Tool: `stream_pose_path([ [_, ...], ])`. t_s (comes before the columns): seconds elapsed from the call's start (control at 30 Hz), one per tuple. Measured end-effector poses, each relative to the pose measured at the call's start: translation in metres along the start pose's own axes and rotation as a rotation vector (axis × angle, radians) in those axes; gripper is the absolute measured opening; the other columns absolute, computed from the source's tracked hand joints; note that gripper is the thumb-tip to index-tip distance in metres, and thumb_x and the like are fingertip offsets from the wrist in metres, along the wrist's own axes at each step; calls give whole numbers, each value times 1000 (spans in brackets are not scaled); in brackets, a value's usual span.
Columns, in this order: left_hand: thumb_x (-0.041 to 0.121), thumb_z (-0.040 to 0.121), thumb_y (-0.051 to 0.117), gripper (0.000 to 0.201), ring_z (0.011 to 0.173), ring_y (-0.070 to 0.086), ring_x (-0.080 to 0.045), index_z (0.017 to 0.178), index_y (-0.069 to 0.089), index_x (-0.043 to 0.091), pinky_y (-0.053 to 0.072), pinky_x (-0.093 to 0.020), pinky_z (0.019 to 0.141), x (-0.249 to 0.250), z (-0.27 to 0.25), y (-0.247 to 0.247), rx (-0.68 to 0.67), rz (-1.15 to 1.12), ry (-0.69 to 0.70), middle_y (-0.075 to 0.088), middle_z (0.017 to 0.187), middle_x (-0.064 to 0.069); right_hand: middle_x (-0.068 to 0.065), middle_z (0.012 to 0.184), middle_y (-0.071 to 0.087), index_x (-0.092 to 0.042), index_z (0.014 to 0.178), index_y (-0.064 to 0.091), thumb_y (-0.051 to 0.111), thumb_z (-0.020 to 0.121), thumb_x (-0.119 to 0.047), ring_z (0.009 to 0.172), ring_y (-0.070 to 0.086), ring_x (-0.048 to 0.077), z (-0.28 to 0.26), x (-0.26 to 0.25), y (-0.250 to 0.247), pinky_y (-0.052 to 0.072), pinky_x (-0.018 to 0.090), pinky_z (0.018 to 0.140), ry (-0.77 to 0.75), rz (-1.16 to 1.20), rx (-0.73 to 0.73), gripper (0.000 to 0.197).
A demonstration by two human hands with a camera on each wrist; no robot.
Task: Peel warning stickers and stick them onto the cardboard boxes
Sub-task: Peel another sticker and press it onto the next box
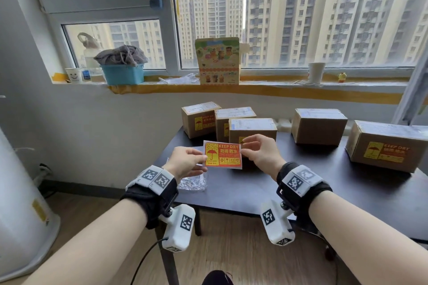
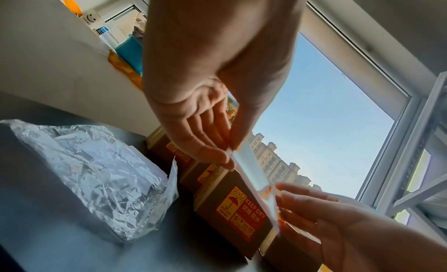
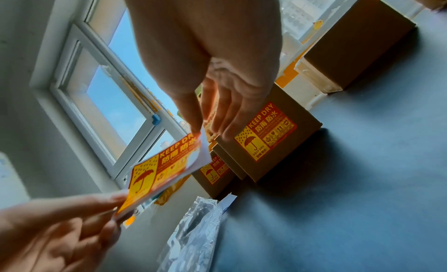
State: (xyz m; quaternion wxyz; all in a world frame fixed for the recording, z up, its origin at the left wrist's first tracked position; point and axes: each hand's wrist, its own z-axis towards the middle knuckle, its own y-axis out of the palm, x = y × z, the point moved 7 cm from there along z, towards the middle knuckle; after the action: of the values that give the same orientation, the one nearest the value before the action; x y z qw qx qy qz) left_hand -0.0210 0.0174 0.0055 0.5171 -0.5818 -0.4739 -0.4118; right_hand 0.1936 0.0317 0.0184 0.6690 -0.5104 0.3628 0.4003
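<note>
A red and yellow KEEP DRY sticker [image 1: 223,155] on its white backing is held up over the dark table [image 1: 301,187]. My left hand [image 1: 205,158] pinches its left edge. My right hand [image 1: 243,145] pinches its upper right corner, where the white backing [image 3: 204,153] bends away. In the left wrist view the sheet [image 2: 251,174] shows edge-on. Three cardboard boxes [image 1: 200,122] [image 1: 234,118] [image 1: 252,128] with stickers stand clustered behind it. A fourth box [image 1: 319,126] shows no sticker on its front. A fifth box [image 1: 389,146] at the right bears one.
A crinkled clear plastic bag [image 1: 192,183] lies at the table's left front edge, under my left hand. The windowsill [image 1: 254,87] behind holds a blue basket [image 1: 122,74], a printed carton [image 1: 217,61] and paper cups. A white appliance [image 1: 20,203] stands at the left.
</note>
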Motion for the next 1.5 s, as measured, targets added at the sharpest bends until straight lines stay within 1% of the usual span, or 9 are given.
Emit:
stream_pose_path([
  [0.13,5,87,63,21,62,67,-18,106,58,-4,57,-19,54,5,-1,0,39,-108,1,67,87,-19,-2,89,68,-13,92,70,67,83,-11,83,62,11,-11,-31,2,50,18,78,-232,-169,65,10],
  [0.2,6,87,63,17,62,67,-18,102,60,-2,57,-19,55,9,-2,4,36,-134,16,67,84,-17,3,94,71,-11,96,71,67,84,-12,87,65,14,-15,-37,16,52,22,81,-264,-165,-11,13],
  [0.33,6,88,62,7,64,66,-20,93,61,1,57,-20,56,15,-6,14,25,-175,27,66,81,-14,6,102,70,-7,106,70,66,86,-17,89,63,14,-16,-33,34,50,23,81,-206,-105,-109,22],
  [0.53,14,86,67,11,58,65,-15,90,64,4,56,-22,59,12,-3,24,22,-160,26,66,78,-8,9,87,70,-4,97,72,60,91,-20,73,63,15,-18,-18,48,54,31,73,-105,57,-141,21],
  [0.73,14,88,65,11,62,67,-16,91,63,4,56,-20,57,10,-2,30,6,-210,32,67,82,-12,16,93,68,3,102,67,55,94,-19,82,66,22,-22,-14,53,56,29,76,19,315,-162,27],
  [0.93,12,88,64,15,62,67,-16,99,63,2,56,-19,58,10,0,29,10,-199,49,68,84,-14,18,95,69,2,98,68,61,90,-15,82,68,22,-20,-10,50,58,29,76,39,329,-129,20],
  [1.1,9,87,65,3,59,64,-16,86,63,6,55,-19,55,10,4,17,45,-172,69,65,78,-9,18,93,67,1,96,65,56,92,-8,75,65,20,-15,-6,42,58,26,69,77,356,-80,14],
  [1.33,5,87,63,10,61,62,-19,79,61,9,54,-18,52,5,13,-20,146,-175,80,63,76,-10,16,93,68,-6,93,60,52,94,-11,76,68,21,-10,-2,25,58,30,70,112,440,-10,9],
  [1.5,4,88,62,10,44,63,-8,80,59,9,52,-16,46,-5,30,-43,224,-202,63,62,71,-10,19,93,67,2,103,60,53,94,-12,70,68,21,6,2,14,58,25,63,121,470,50,18],
])
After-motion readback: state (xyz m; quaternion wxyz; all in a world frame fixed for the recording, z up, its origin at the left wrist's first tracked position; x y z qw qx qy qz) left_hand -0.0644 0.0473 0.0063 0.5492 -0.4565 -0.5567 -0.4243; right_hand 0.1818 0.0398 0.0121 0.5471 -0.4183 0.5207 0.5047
